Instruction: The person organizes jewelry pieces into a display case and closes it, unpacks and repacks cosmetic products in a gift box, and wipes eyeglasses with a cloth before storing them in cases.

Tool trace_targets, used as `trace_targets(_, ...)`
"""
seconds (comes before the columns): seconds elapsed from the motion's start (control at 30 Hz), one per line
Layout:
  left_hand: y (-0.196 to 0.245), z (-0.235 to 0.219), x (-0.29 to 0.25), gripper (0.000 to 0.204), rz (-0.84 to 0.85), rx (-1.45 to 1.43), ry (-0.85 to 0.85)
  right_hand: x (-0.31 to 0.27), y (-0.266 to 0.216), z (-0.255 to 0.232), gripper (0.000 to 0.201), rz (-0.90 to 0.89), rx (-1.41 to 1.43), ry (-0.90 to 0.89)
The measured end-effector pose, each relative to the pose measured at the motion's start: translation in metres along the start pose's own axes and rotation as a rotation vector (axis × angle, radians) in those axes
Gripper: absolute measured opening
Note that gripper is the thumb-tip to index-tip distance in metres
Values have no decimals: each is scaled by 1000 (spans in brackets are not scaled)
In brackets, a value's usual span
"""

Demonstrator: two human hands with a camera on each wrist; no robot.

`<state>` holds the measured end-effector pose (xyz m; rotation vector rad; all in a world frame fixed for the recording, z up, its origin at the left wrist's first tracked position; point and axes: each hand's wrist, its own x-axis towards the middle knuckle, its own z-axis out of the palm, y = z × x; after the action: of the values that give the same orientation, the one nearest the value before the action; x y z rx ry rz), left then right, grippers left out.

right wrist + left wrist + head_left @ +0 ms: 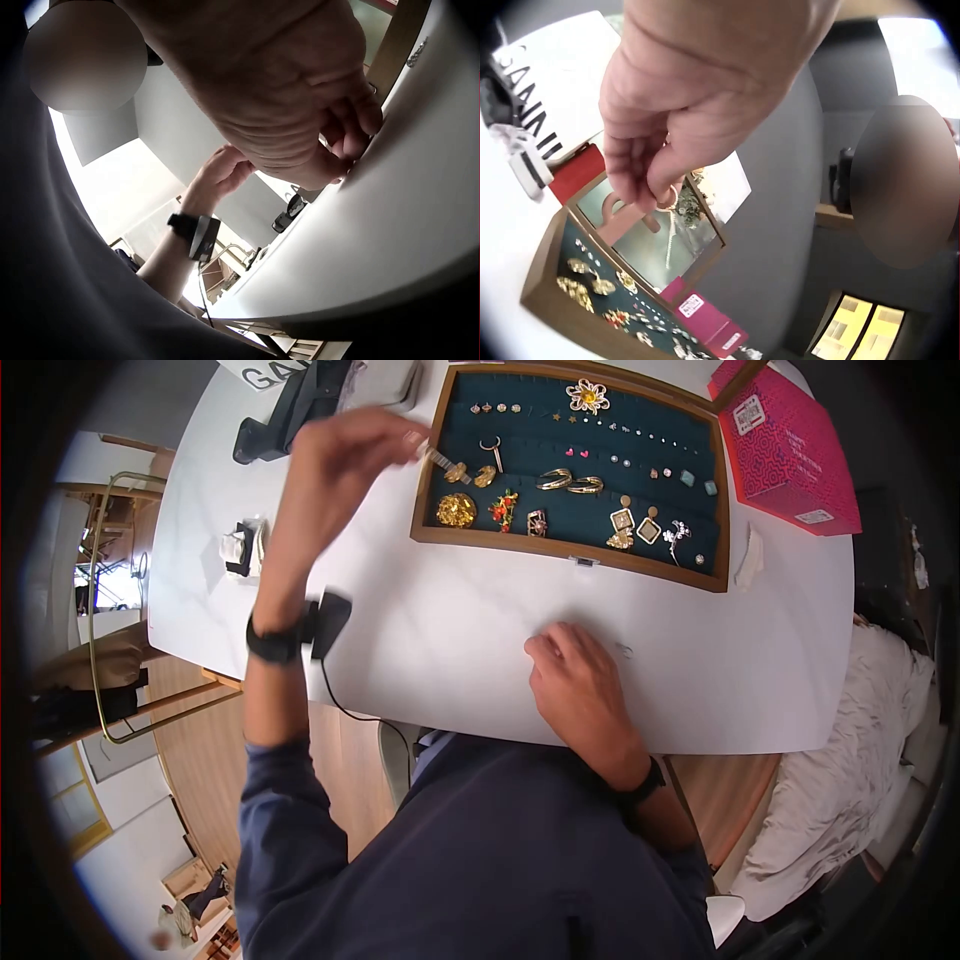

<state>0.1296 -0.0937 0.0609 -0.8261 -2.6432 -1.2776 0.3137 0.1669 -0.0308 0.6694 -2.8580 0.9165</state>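
My left hand [345, 455] is raised over the left edge of a wooden jewelry box [572, 556]. Thumb and fingertips pinch an earring [670, 240], a gold-toned hoop with a sparkling chain dangling from it. Inside, on dark green lining, sits another hoop earring with a hanging strand [497, 456], near gold leaf-like earrings [485, 476] and a chunky gold piece [456, 510]. My right hand [580, 675] rests on the white table, fingers loosely curled, with nothing seen in them. Close beside it lies a small shiny piece [625, 651].
A pink box [790, 455] stands right of the jewelry box, whose glassy lid [641, 240] is raised at the back. A black case [290, 415] lies back left. A small black-and-white item [240, 550] sits on the left table side. A cable [345, 710] hangs from the left wrist.
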Motion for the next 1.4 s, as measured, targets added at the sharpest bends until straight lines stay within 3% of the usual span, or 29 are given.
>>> trace_targets(0.13, -31, 17, 70, 14, 88, -69, -209, -2, -1, -1, 13, 3, 2, 37)
trace_targets(0.27, -39, 17, 101, 19, 106, -282, -441, 6, -10, -19, 20, 70, 148, 144)
trace_targets(0.33, -17, 22, 100, 12, 86, -332, -439, 27, -6, -49, 30, 150, 349, 312)
trace_targets(0.4, 1, 24, 103, 9, -134, -624, -562, 61, 10, -66, 34, 232, 551, 412)
trace_targets(0.43, -5, 29, 106, 9, -98, -602, -604, 88, 16, -73, 35, 199, 573, 446)
trace_targets(0.57, -21, 46, 112, 9, -130, -624, -484, 174, 62, -61, 36, 183, 673, 396)
trace_targets(0.63, -36, 48, 118, 9, -112, -593, -452, 195, 79, -64, 37, 288, 821, 31)
trace_targets(0.73, -64, 53, 122, 7, -146, -628, -417, 201, 71, -62, 38, 310, 794, 61)
trace_targets(0.87, -80, 56, 123, 5, -165, -711, -509, 207, 74, -60, 32, 407, 773, 27)
trace_targets(1.0, -74, 58, 122, 4, -177, -490, -457, 211, 73, -54, 27, 449, 630, -8)
trace_targets(1.07, -70, 61, 118, 3, 10, -333, -361, 206, 79, -46, 25, 416, 662, 51)
trace_targets(1.1, -65, 59, 117, 8, -11, -265, -346, 204, 78, -43, 25, 428, 661, 45)
trace_targets(1.2, -53, 56, 111, 10, 35, -203, -274, 204, 77, -44, 24, 432, 544, 100)
trace_targets(1.4, -69, 64, 113, 8, 39, -136, -314, 205, 66, -38, 23, 375, 398, 116)
